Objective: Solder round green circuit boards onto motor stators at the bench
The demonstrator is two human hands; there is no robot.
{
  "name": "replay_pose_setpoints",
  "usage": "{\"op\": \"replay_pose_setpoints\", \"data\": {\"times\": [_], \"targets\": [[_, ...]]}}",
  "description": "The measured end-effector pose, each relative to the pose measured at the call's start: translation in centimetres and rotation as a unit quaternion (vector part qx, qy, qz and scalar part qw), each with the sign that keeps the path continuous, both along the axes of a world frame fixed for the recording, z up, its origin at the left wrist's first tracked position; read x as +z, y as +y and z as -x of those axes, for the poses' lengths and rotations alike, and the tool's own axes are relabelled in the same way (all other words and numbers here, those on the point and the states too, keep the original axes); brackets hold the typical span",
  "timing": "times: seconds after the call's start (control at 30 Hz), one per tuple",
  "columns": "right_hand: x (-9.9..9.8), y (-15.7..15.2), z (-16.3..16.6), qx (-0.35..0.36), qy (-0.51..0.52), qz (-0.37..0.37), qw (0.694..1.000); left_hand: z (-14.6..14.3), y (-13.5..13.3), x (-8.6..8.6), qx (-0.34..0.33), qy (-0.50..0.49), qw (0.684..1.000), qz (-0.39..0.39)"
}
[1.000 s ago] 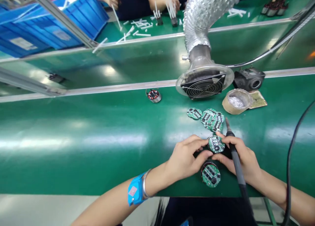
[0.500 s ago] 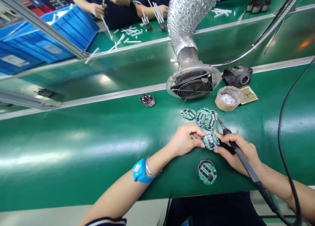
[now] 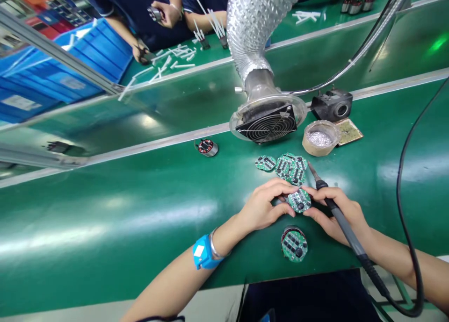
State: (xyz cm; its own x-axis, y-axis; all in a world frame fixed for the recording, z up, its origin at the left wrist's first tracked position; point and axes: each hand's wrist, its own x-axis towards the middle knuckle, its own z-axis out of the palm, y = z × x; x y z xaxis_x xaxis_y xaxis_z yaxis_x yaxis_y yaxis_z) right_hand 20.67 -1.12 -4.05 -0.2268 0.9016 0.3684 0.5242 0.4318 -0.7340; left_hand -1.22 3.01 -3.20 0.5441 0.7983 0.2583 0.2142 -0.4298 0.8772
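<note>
My left hand (image 3: pixel 264 207) and my right hand (image 3: pixel 336 214) meet over a round green circuit board (image 3: pixel 299 200) on the green bench, fingertips of both pinching its edges. A black soldering iron (image 3: pixel 345 228) also lies in my right hand, its tip pointing up and left toward a heap of several round green boards (image 3: pixel 286 165). A second round board on a black cylindrical part (image 3: pixel 294 244) sits just below my hands. On my left wrist are a blue strap (image 3: pixel 203 254) and a metal bangle.
A silver fume duct with a fan grille (image 3: pixel 266 123) hangs behind the boards. A tin of solder wool (image 3: pixel 319 138), a black holder (image 3: pixel 331 105) and a small motor part (image 3: pixel 207 147) lie nearby. Other people's hands work with white sticks (image 3: pixel 171 60) across the conveyor; blue crates (image 3: pixel 70 74) stand left.
The view has swung, shifting everything up and left. My hands have kept hold of the round board, moving slightly away from the second board near the edge. Across the conveyor, other people's hands moved.
</note>
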Motion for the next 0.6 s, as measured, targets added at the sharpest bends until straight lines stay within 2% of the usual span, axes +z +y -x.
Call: {"op": "replay_pose_setpoints", "data": {"times": [0.1,0.2,0.3,0.4,0.47,0.6], "targets": [[0.1,0.1,-0.1,0.015,0.011,0.004,1.0,-0.3,-0.1,0.4,-0.03,0.025,0.998,-0.045],[0.5,0.1,-0.7,0.046,0.032,0.023,0.998,0.5,-0.3,2.0,-0.072,0.084,0.991,-0.07],[0.9,0.1,-1.0,0.039,0.071,0.037,0.996,1.8,-1.3,4.3,-0.088,0.163,0.982,-0.027],[0.9,0.2,-0.9,0.01,0.109,0.047,0.993,1.8,-3.1,6.1,-0.118,0.258,0.958,0.032],[0.7,0.3,-0.7,0.007,0.125,0.045,0.991,0.8,-4.3,6.4,-0.113,0.318,0.941,0.033],[-0.4,0.1,-1.2,-0.005,0.141,0.04,0.989,-1.5,-5.0,5.2,-0.066,0.392,0.917,0.029]]}}
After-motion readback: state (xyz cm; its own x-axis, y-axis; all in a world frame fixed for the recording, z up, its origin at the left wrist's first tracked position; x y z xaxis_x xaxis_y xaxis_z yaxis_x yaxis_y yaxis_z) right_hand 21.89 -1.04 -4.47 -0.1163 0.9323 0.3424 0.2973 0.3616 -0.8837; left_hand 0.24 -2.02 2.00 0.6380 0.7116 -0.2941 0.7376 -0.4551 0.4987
